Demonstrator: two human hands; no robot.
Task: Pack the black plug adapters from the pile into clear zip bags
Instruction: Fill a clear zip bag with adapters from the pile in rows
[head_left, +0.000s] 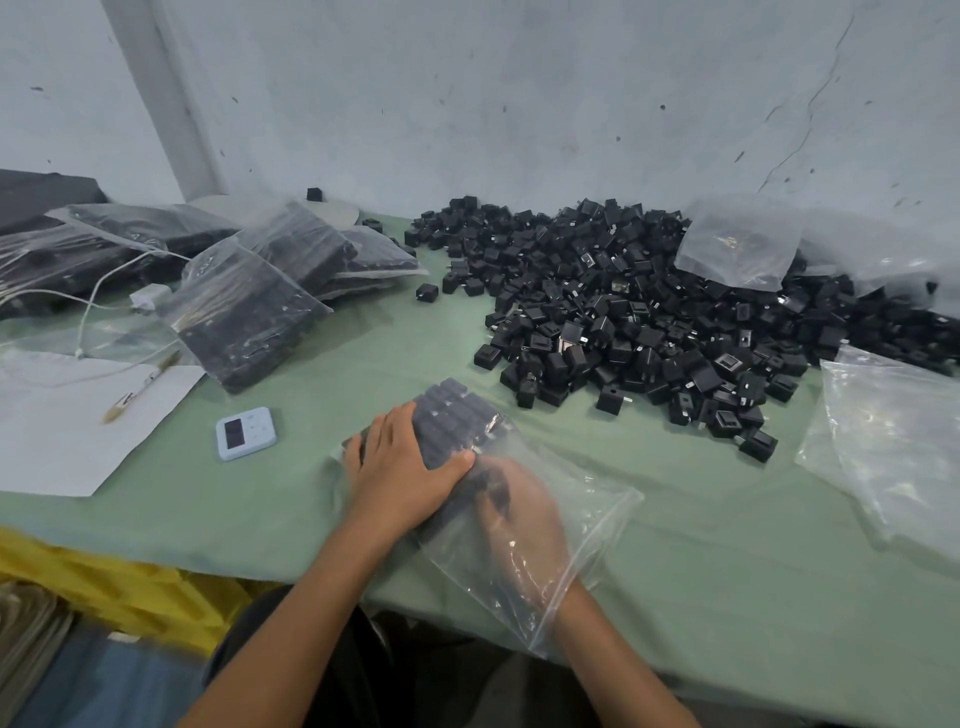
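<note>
A clear zip bag (582, 525) lies on the green table (363, 374) in front of me, with rows of black plug adapters (457, 415) packed at its far end. My left hand (405, 473) lies flat on top of the bag and presses on the packed adapters, thumb to the right. My right hand (519, 525) is inside the bag up to the wrist; through the plastic its fingers seem to hold dark adapters, blurred. The big loose pile of black adapters (649, 312) covers the table's far right.
Filled bags (249, 306) are stacked at the far left by a white charger and cable (148, 299). A small blue timer (245, 433) and white paper with a pen (78, 415) lie left. Empty clear bags (893, 436) lie right; another bag (737, 244) rests on the pile.
</note>
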